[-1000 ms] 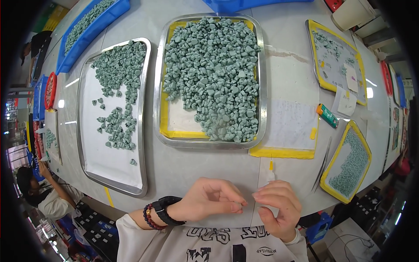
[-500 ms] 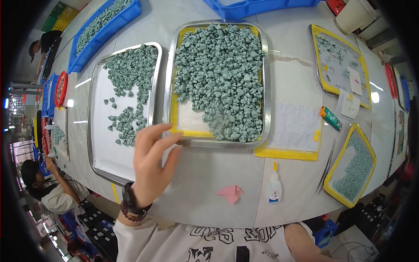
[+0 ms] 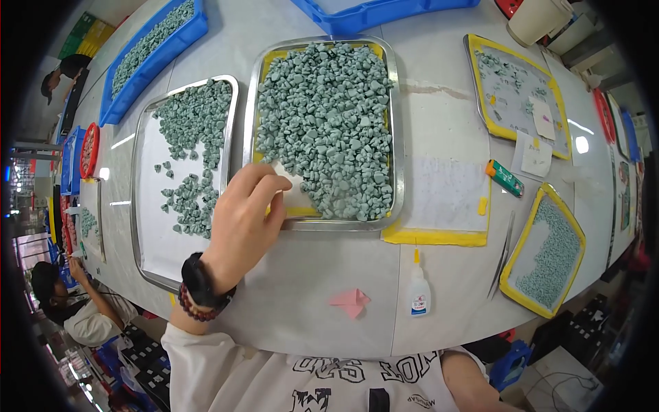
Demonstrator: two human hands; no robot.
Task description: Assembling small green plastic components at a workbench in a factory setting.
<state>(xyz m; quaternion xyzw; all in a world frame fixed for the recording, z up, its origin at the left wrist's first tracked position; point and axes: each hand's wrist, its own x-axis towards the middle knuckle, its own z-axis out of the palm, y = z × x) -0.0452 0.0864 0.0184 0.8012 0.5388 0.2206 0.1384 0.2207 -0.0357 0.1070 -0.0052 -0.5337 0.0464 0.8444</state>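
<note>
The left hand (image 3: 241,216) is held with bent fingers at the near left corner of the middle tray (image 3: 343,225), and whether anything is grasped by its grip cannot be told; the right hand is out of view. In this tray green stones (image 3: 329,123) are heaped, and others are spread in the left tray (image 3: 152,206). On the desk (image 3: 288,302) a pink scrap (image 3: 351,301) is laid near a white bottle (image 3: 420,292).

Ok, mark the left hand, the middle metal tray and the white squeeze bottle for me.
Left hand (image 3: 241,218): head view, on the back of the hand.
Middle metal tray (image 3: 336,225): head view, on its near rim.
White squeeze bottle (image 3: 419,291): head view, on the front of its body.
</note>
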